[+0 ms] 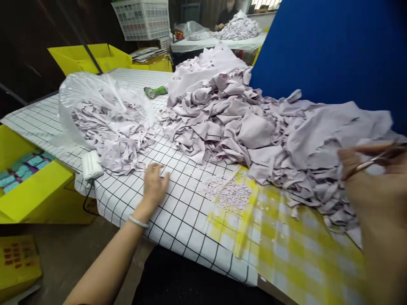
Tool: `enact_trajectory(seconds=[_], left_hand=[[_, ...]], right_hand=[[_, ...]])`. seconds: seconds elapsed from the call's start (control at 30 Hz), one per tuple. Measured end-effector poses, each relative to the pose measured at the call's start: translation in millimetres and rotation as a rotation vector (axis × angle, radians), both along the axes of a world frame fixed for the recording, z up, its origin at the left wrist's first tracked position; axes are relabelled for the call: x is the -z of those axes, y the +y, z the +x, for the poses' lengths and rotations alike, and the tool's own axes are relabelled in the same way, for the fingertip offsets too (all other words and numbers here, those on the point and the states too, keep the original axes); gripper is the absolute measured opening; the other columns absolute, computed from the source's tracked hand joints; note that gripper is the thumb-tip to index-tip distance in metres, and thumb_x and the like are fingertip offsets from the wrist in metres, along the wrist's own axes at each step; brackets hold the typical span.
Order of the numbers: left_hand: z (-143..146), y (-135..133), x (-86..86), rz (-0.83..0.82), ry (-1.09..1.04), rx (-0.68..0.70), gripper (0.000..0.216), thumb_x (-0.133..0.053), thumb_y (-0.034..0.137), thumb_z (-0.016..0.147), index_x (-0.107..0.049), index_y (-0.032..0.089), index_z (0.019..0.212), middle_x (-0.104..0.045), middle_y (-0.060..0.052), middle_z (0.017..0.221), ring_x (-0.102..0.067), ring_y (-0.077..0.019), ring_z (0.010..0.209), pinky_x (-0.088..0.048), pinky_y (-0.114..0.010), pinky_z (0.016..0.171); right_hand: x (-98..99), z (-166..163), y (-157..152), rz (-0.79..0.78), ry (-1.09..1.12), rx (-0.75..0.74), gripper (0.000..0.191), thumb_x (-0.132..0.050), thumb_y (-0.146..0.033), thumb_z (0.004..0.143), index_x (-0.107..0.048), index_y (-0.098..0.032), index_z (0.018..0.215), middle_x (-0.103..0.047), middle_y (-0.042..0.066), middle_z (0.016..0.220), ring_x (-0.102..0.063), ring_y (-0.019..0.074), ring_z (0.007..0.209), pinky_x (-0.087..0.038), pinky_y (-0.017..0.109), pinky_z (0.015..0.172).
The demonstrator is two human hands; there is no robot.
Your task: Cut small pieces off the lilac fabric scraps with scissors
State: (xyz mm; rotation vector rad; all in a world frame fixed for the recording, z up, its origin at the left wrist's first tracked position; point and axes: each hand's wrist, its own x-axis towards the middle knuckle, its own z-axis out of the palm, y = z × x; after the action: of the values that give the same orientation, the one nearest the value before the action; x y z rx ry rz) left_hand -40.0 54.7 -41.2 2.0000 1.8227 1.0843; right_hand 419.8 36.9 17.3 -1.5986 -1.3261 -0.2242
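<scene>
Now, left hand (154, 183) open on the tabletop (178, 220) beside the scraps (114, 135), right hand (375, 186) gripping scissors (378, 159): keep blades clear.

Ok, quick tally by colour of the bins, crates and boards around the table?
Yellow bins: 2, one at the near left, one at the far left
White crate: 1
Blue board: 1
Total: 4
</scene>
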Motion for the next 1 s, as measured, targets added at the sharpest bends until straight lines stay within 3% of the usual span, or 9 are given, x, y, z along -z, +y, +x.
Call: enact_trajectory(seconds=[0.03,0.1,0.2,0.33,0.47,0.6,0.8,0.93,1.0], left_hand=[[-26.4,13.4,-2.0,-0.008,0.026,-0.103,0.015,-0.061,0.025,0.087,-0.057,0.015,0.097,-0.057,-0.021,0.116,-0.049,-0.0394,0.122,-0.034,-0.061,0.106],[-61.5,35.2,-6.3,-0.045,0.069,-0.238,0.02,-0.067,0.031,0.083,-0.052,0.018,0.083,-0.058,-0.019,0.1,-0.05,-0.0435,0.117,-0.034,-0.062,0.101],[-72.8,46.4,-11.1,-0.091,0.1,-0.269,0.026,-0.064,0.027,0.082,-0.042,0.022,0.069,-0.055,-0.012,0.08,-0.056,-0.0395,0.103,-0.038,-0.057,0.096],[-38.6,6.9,-12.8,-0.072,0.064,-0.081,0.019,-0.048,0.025,0.094,-0.046,0.021,0.075,-0.058,-0.008,0.081,-0.059,-0.0267,0.088,-0.045,-0.044,0.089],[3.0,-62.8,-6.2,0.016,-0.121,0.282,0.013,-0.044,0.022,0.098,-0.053,0.021,0.088,-0.064,-0.008,0.091,-0.061,-0.0206,0.089,-0.051,-0.035,0.082],[13.7,-99.4,-2.7,-0.05,-0.441,0.404,0.009,-0.051,0.02,0.097,-0.056,0.02,0.09,-0.063,-0.007,0.089,-0.06,-0.019,0.086,-0.05,-0.032,0.077],[-6.2,-95.1,-20.4,-0.85,-1.019,0.245,0.02,-0.063,0.035,0.089,-0.059,0.016,0.093,-0.057,0.0,0.078,-0.038,-0.0066,0.052,-0.025,-0.02,0.047],[-10.6,-92.8,-39.3,-0.885,-0.997,0.335,0.019,-0.063,0.034,0.087,-0.066,0.015,0.087,-0.052,0.001,0.07,-0.032,-0.0064,0.053,-0.018,-0.023,0.047],[-9.7,-92.4,-48.8,-0.867,-0.998,0.386,0.02,-0.063,0.035,0.088,-0.068,0.015,0.088,-0.046,0.002,0.065,-0.031,-0.0071,0.053,-0.019,-0.023,0.048]], right_hand=[[2.9,-31.6,1.7,0.028,0.091,0.022,0.048,-0.072,-0.064,0.079,-0.066,-0.025,0.106,-0.067,0.018,0.105,-0.066,0.0358,0.102,-0.047,0.056,0.09],[5.2,-93.8,6.7,-0.075,0.225,-0.177,0.044,-0.078,-0.062,0.074,-0.067,-0.023,0.093,-0.068,0.013,0.097,-0.066,0.0305,0.093,-0.05,0.051,0.088],[8.8,-171.5,11.5,-0.272,0.284,-0.476,0.043,-0.079,-0.06,0.074,-0.066,-0.023,0.093,-0.067,0.009,0.099,-0.063,0.0281,0.099,-0.048,0.049,0.095],[24.9,-248.7,1.3,-0.528,0.736,-0.758,0.042,-0.078,-0.057,0.075,-0.061,-0.022,0.089,-0.064,0.004,0.09,-0.061,0.0208,0.085,-0.051,0.039,0.082],[41.6,-301.0,-17.6,-0.804,1.225,-0.941,0.045,-0.081,-0.056,0.072,-0.053,-0.021,0.081,-0.057,-0.002,0.077,-0.053,0.0131,0.069,-0.046,0.028,0.067],[47.5,-311.8,-25.5,-0.909,1.348,-0.921,0.045,-0.088,-0.044,0.062,-0.053,-0.02,0.078,-0.046,-0.009,0.062,-0.04,0.0086,0.057,-0.034,0.023,0.056],[46.5,-293.1,-16.6,-0.845,1.278,-0.909,0.04,-0.085,-0.038,0.061,-0.054,-0.021,0.079,-0.054,-0.006,0.068,-0.052,0.0117,0.064,-0.042,0.026,0.066],[44.5,-287.4,-14.0,-0.724,0.992,-0.92,0.026,-0.078,-0.031,0.07,-0.058,-0.021,0.085,-0.065,0.001,0.091,-0.061,0.0171,0.087,-0.047,0.033,0.082],[46.4,-287.2,-17.6,-0.691,0.884,-1.044,0.029,-0.076,-0.024,0.071,-0.061,-0.022,0.096,-0.067,0.005,0.113,-0.061,0.0204,0.108,-0.045,0.036,0.094]])
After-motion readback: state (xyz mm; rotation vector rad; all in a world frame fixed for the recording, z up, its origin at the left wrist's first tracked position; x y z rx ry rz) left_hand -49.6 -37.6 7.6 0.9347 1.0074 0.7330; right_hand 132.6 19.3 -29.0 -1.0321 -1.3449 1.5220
